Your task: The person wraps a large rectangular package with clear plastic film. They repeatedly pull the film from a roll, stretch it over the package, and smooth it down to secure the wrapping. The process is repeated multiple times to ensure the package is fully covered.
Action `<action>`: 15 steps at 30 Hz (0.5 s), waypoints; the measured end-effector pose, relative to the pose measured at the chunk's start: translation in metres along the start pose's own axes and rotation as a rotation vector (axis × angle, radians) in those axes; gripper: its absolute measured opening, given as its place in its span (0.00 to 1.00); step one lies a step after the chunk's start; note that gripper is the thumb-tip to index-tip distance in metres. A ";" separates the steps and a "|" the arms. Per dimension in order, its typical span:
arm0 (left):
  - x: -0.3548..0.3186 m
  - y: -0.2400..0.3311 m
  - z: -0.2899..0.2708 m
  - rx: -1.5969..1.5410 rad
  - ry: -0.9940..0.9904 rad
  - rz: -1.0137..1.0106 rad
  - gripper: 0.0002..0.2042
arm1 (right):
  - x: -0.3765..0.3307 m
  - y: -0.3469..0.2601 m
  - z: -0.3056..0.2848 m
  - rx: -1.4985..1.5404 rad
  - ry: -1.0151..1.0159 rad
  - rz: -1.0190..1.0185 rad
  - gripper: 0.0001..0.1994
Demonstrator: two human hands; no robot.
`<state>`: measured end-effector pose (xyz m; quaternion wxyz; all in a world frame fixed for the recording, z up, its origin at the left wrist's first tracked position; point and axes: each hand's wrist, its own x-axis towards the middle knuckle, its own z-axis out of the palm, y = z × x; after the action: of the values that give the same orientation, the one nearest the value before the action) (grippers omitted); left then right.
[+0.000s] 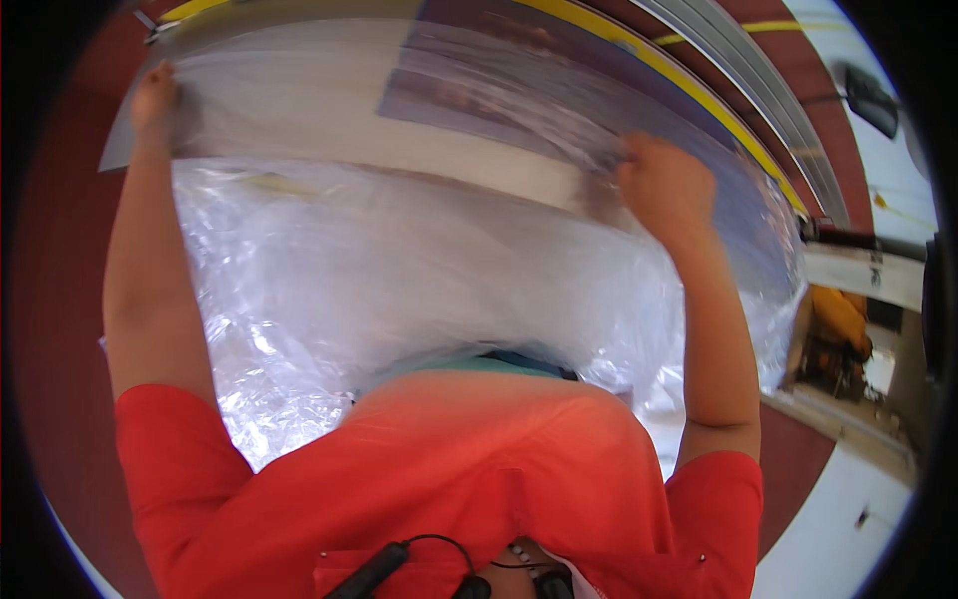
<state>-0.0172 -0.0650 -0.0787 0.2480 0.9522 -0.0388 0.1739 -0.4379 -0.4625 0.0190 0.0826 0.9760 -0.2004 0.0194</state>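
Note:
A large sheet of clear plastic film (429,260) hangs crinkled over the near edge of a pale flat surface (299,120) and spreads across part of its top. My left hand (155,98) is closed on the film at the far left corner. My right hand (667,185), also closed, grips the film toward the right, where it bunches into pulled folds. Under the film at the far right lies a blue-grey sheet (449,95). Both hands are slightly blurred, and the fingertips are partly hidden.
A yellow strip (689,85) and a grey metal rail (743,80) run along the far right edge. At right stands a shelf-like opening (858,349) with a yellow object (838,319) inside. A dark object (871,100) sits beyond. The floor (60,299) is dark red.

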 end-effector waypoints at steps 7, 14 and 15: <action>0.023 -0.016 0.017 0.344 -0.098 0.125 0.25 | -0.130 0.127 -0.001 1.503 0.086 0.446 0.14; 0.026 -0.006 0.028 0.411 -0.094 0.183 0.24 | -0.252 0.250 0.024 0.078 -0.057 0.602 0.10; 0.035 -0.028 0.023 0.445 -0.115 0.184 0.24 | -0.233 0.234 -0.018 0.278 0.157 0.940 0.11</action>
<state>0.0274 -0.0516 -0.0979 0.0126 0.9842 -0.1000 0.1458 -0.7441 -0.5817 0.0565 -0.0513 0.7774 -0.6076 0.1544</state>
